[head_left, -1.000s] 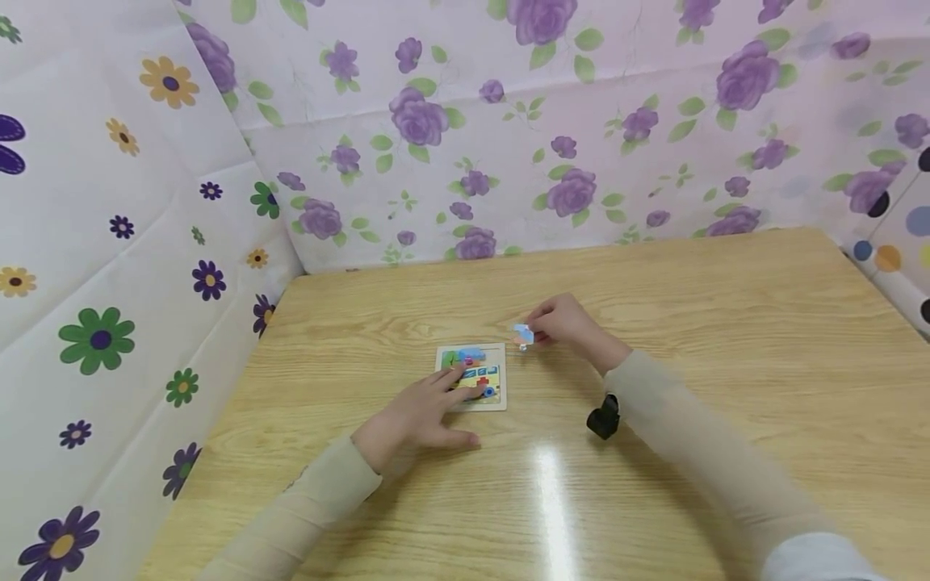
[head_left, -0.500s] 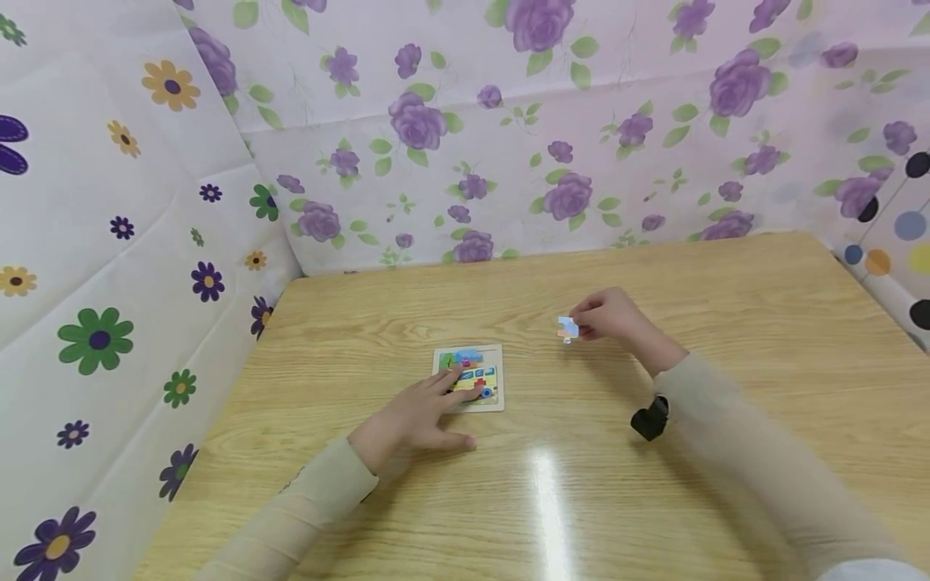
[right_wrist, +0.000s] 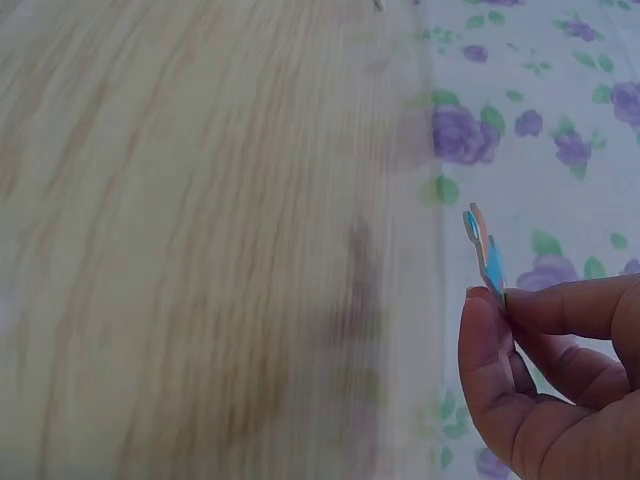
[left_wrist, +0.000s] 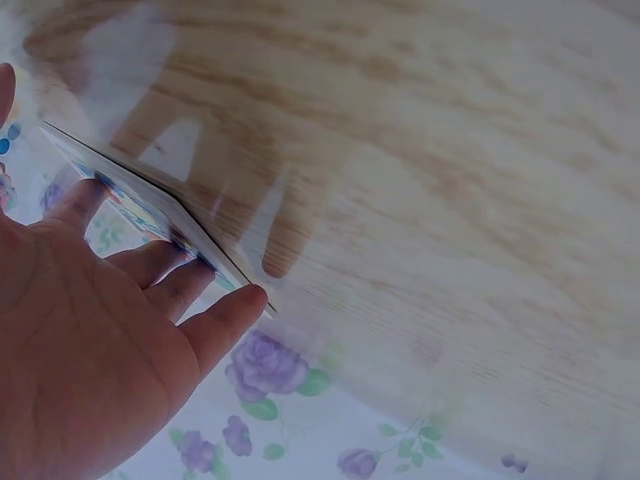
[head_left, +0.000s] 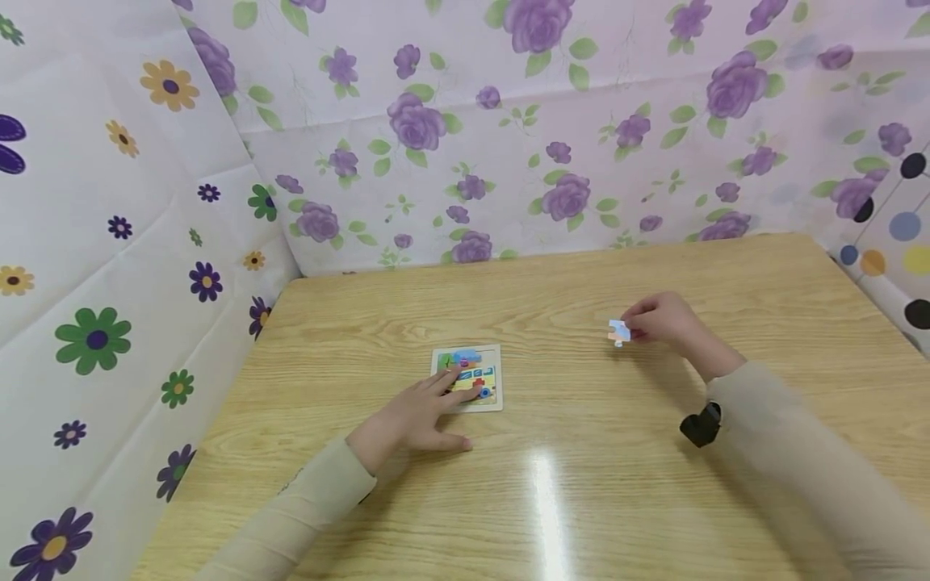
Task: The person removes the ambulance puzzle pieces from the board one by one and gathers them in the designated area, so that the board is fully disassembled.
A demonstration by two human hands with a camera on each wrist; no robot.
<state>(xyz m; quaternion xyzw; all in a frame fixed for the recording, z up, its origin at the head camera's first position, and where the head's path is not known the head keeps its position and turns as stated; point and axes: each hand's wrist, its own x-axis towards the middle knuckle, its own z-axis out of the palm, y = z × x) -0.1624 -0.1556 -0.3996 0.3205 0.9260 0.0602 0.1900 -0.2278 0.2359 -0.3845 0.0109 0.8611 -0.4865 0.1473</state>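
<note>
A small square jigsaw puzzle (head_left: 497,403) with a pale frame lies on the table, showing a yellow vehicle with blue windows and a red cross. My left hand (head_left: 417,411) rests on its left part with spread, mostly straight fingers, covering some of the picture; the left wrist view shows the fingertips touching the puzzle board (left_wrist: 150,205). Well to the right, my right hand (head_left: 664,319) pinches a light blue and orange jigsaw piece (head_left: 619,332) between thumb and finger, held above the table. Seen edge-on in the right wrist view, the jigsaw piece (right_wrist: 487,255) is thin.
The wooden table (head_left: 581,500) reaches a back wall covered with purple-flowered cloth (head_left: 436,161). Another flowered cloth (head_left: 145,266) stands along the left side. A dotted cloth (head_left: 901,242) hangs at the right. A black device (head_left: 701,425) sits on the right wrist.
My right hand has carried the jigsaw piece to the right, away from the puzzle. The left hand has stayed on the puzzle.
</note>
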